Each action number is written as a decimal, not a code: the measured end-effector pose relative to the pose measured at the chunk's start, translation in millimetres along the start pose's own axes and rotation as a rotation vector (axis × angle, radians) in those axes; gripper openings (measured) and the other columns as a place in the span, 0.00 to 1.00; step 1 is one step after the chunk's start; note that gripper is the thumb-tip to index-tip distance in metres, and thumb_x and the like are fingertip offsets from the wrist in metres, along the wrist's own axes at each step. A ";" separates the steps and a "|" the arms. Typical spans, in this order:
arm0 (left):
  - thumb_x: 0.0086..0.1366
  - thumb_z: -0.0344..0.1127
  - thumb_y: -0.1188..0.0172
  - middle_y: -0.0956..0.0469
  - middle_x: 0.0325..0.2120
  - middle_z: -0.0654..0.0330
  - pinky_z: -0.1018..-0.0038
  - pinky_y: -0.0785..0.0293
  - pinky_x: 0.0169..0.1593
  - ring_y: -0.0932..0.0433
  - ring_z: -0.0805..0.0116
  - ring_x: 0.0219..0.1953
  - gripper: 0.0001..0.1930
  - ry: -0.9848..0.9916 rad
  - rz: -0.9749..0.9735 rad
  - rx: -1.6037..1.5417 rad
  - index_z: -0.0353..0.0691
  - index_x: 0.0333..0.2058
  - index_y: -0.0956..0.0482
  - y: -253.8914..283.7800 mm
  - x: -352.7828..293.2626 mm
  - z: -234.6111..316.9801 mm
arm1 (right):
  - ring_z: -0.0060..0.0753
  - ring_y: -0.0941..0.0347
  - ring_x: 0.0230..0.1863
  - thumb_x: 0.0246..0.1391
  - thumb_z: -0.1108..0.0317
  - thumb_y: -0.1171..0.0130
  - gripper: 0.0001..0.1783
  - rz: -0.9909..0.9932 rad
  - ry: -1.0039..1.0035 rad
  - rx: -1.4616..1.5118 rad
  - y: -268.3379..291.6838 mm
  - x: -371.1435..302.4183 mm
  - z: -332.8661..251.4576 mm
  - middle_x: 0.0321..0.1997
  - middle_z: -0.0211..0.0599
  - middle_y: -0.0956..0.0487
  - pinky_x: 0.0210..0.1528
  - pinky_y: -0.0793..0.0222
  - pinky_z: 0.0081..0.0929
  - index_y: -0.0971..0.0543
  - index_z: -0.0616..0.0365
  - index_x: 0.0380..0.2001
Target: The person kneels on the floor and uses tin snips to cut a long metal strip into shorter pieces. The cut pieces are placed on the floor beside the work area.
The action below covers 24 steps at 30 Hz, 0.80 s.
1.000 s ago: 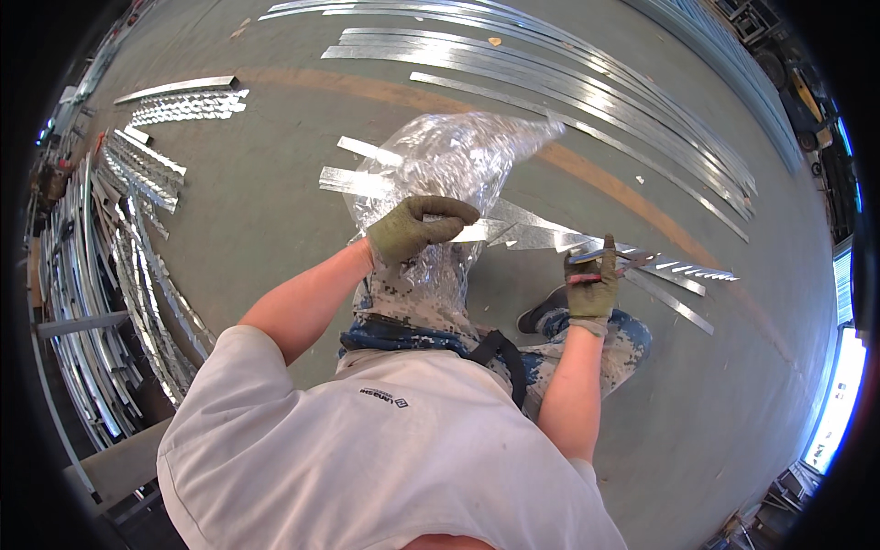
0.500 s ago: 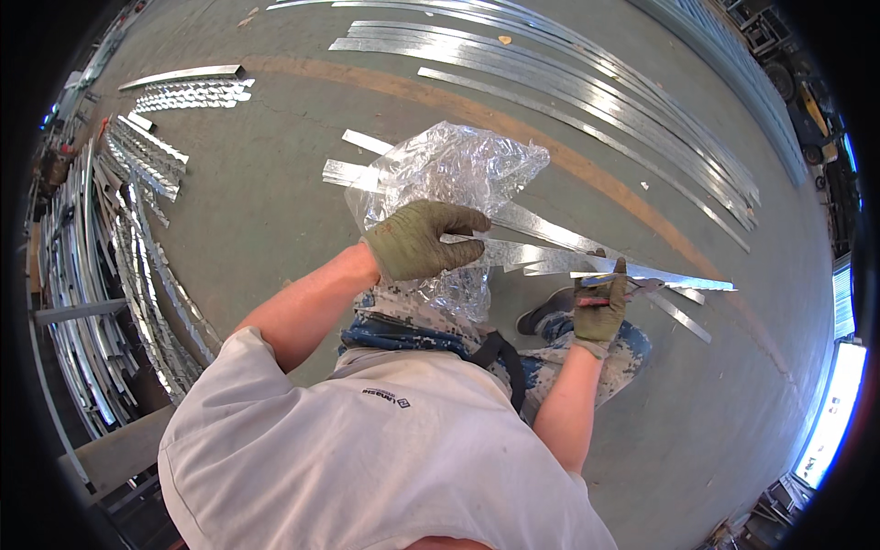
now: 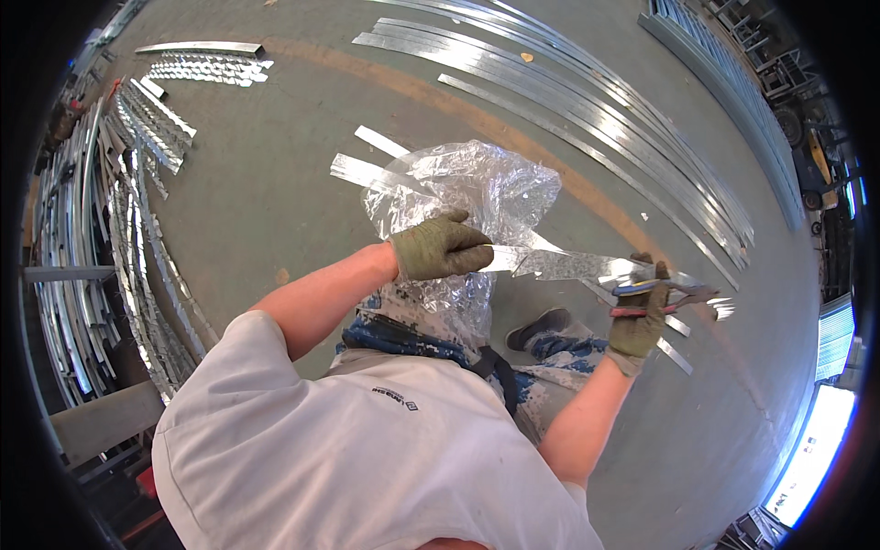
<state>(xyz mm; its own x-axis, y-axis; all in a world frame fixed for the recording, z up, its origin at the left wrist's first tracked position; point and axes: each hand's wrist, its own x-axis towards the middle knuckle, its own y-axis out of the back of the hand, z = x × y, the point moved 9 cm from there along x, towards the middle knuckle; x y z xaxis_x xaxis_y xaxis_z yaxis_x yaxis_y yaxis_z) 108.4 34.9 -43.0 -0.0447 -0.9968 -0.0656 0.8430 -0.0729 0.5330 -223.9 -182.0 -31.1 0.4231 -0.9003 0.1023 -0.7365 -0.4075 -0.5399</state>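
My left hand [image 3: 440, 247], in an olive work glove, is closed on the end of a shiny metal strip [image 3: 561, 265]. The strip runs rightward to my right hand [image 3: 639, 312], gloved the same way. That hand is wrapped round a hand tool [image 3: 676, 295] with red and blue handles, which looks like pliers or snips; its head points right, beyond the fingers. Whether its jaws touch the strip I cannot tell. A crumpled clear plastic sheet [image 3: 504, 183] lies beside and beneath my left hand, over more metal strips [image 3: 371, 171] on the floor.
Long flat metal strips [image 3: 550, 87] lie across the floor ahead. A stack of long profiles [image 3: 733, 101] stands at the far right. On the left are a rack of metal lengths [image 3: 69, 266], twisted strips [image 3: 137, 266] and a short pile [image 3: 206, 69]. My shoe [image 3: 539, 328] is close to the strips.
My right hand has moved right and slightly down, and the tool's head now shows. My left hand has shifted a little right along with the strip.
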 end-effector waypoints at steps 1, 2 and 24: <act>0.85 0.53 0.39 0.10 0.43 0.52 0.52 0.31 0.77 0.15 0.49 0.59 0.21 -0.006 0.021 -0.064 0.40 0.52 0.10 3.0 0.8 3.6 | 0.49 0.24 0.76 0.82 0.54 0.37 0.28 0.015 0.014 -0.018 -13.1 6.1 -14.2 0.74 0.53 0.20 0.76 0.24 0.50 0.22 0.59 0.73; 0.85 0.53 0.39 0.10 0.41 0.53 0.55 0.28 0.72 0.15 0.53 0.56 0.21 -0.004 0.036 -0.147 0.39 0.52 0.10 5.5 0.6 6.8 | 0.48 0.22 0.74 0.81 0.55 0.36 0.28 0.020 0.049 -0.055 -28.8 11.8 -29.7 0.72 0.53 0.19 0.76 0.23 0.48 0.22 0.61 0.72; 0.86 0.51 0.36 0.14 0.49 0.62 0.70 0.19 0.58 0.17 0.76 0.54 0.25 -0.068 0.088 -0.842 0.35 0.66 0.21 -29.5 -88.9 79.1 | 0.54 0.16 0.69 0.79 0.63 0.35 0.22 -0.638 -0.108 -0.253 -353.4 75.5 -108.2 0.74 0.62 0.20 0.71 0.16 0.50 0.16 0.68 0.66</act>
<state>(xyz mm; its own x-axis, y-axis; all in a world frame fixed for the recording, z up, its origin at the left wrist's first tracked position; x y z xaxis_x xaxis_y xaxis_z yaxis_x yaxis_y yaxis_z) 45.1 123.2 13.9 0.0304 -0.9995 0.0114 0.9615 0.0261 -0.2734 11.2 -122.5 257.8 0.8550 -0.4576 0.2443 -0.4208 -0.8872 -0.1892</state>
